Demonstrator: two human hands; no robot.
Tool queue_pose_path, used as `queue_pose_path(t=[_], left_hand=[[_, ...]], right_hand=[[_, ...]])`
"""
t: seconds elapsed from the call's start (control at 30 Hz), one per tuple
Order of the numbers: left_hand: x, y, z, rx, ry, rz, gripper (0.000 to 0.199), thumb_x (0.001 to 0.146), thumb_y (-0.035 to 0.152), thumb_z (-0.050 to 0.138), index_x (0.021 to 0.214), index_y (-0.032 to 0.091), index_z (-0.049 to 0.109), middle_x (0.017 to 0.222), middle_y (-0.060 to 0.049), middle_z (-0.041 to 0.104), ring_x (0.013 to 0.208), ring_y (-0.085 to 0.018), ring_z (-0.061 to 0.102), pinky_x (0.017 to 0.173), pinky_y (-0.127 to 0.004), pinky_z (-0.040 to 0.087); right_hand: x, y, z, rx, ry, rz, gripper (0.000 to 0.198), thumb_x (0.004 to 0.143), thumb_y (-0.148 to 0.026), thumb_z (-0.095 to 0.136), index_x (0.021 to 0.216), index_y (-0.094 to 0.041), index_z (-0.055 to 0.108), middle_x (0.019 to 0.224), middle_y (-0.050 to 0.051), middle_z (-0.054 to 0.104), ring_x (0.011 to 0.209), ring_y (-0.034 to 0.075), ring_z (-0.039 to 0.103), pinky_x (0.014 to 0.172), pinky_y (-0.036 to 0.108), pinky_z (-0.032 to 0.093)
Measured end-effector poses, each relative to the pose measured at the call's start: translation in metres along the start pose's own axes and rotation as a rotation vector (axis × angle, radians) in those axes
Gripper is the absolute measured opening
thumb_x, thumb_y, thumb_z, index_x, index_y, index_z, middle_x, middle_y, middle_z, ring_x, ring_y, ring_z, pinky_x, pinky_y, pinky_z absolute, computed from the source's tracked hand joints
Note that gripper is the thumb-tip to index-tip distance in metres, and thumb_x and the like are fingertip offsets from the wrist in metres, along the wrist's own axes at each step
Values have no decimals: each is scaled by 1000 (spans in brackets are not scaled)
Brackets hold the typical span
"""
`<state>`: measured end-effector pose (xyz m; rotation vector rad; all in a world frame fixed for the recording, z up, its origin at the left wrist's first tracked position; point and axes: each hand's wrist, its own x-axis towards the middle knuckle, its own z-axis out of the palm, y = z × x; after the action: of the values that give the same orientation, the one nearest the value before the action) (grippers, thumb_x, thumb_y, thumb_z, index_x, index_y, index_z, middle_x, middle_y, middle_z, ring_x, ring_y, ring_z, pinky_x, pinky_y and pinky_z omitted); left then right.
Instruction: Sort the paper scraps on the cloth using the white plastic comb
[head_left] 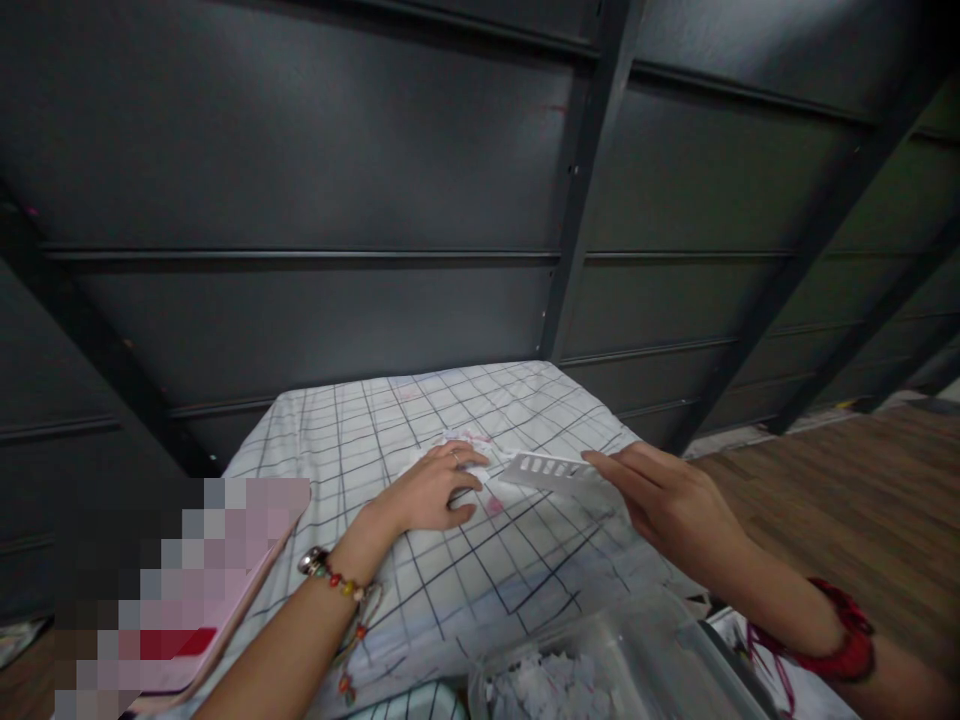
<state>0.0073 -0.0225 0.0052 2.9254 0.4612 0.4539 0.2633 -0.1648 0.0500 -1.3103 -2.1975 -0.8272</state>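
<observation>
My left hand rests low over the checked cloth with its fingers apart. Some small whitish bits lie by its fingertips, too blurred to name. Between the thumb and fingers of my right hand is a thin white slotted card, tilted, with a row of openings along it. Its free end points toward my left hand, a short gap away. A pinkish red stain marks the cloth between the hands.
The white checked cloth covers a table against a dark metal panel wall. A clear plastic box with whitish scraps stands at the near edge. A pink flat object, partly pixelated, lies left. Wooden floor shows right.
</observation>
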Motion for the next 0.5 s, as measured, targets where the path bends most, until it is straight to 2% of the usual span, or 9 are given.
queue_pose_path(t=[0.13,0.27,0.37,0.5], left_hand=[[0,-1,-1,-14,11,1,20,71,18,62,89,22,68,125,-5,55,120,-28,43,103,-45,30],[0,-1,0,-26,17,9,19,69,16,62,86,20,67,124,-6,56,119,-28,44,101,-43,32],[0,-3,2,-26,26,11,19,69,15,62,87,19,67,124,-7,56,119,-27,44,102,-42,32],[0,-4,3,-19,34,23,20,72,16,61,91,19,67,124,-7,56,120,-27,43,103,-42,31]], right_hand=[[1,5,10,89,-29,-45,38,76,1,38,101,-14,62,73,5,65,67,16,57,61,28,49],[-4,13,11,192,-27,-5,35,79,-1,39,101,-15,62,78,6,66,71,16,58,63,29,50],[-5,23,8,132,9,12,34,81,-3,40,104,-17,61,84,6,67,77,17,59,69,30,50],[3,35,14,-66,-20,-77,37,77,1,41,103,-14,62,83,7,68,76,18,58,69,30,49]])
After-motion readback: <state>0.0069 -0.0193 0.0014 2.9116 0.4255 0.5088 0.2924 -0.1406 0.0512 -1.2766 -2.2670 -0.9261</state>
